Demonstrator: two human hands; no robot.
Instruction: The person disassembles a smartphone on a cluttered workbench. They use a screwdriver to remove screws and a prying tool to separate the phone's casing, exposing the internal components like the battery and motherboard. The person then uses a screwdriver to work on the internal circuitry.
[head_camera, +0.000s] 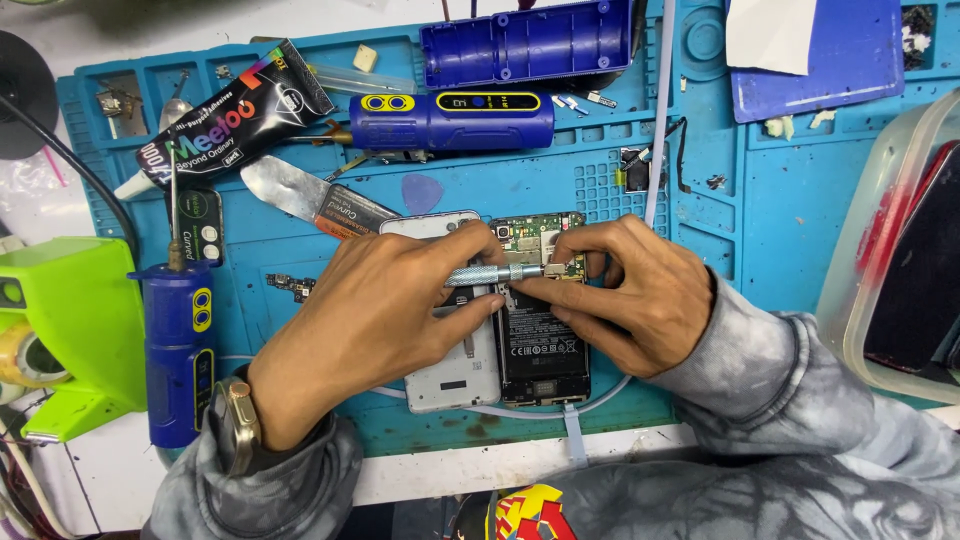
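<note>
Both hands over opened phone, blue mat.
I see left hand (375, 305) closed around a knurled metal tool (495, 273), tip at the phone (540, 335) top; right hand (625, 295) fingers pinch a small part there, phone directly beneath both.

Teal mat (780, 220), silver tool (490, 274), mottled grey sleeves (800, 420), lime-green stand (70, 330)

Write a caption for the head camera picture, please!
Left hand holds a metal tool over an opened phone; right hand steadies it.
</note>
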